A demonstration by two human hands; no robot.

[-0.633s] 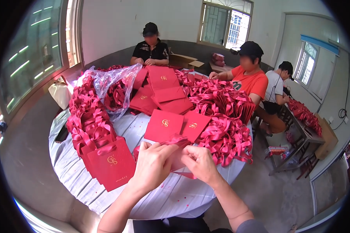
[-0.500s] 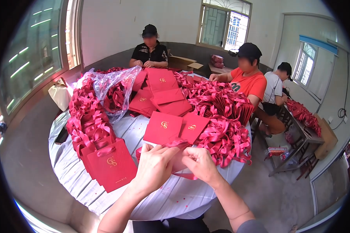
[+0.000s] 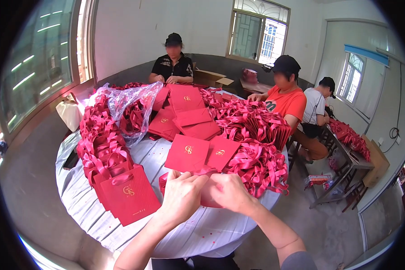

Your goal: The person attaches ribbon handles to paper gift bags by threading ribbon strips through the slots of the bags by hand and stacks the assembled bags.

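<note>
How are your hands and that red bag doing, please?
Left hand, right hand: both gripping one red bag. Bag partly hidden by the hands. Flat red bags lying just beyond.

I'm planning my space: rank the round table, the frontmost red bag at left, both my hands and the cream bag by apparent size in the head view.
1. Round table
2. Frontmost red bag
3. Left hand and right hand: look alike, so unranked
4. Cream bag, farther away

Gold lettering marks the standing red bag (image 3: 137,203) and flat red pieces (image 3: 177,157), dark lettering the orange shirt (image 3: 290,103).
</note>
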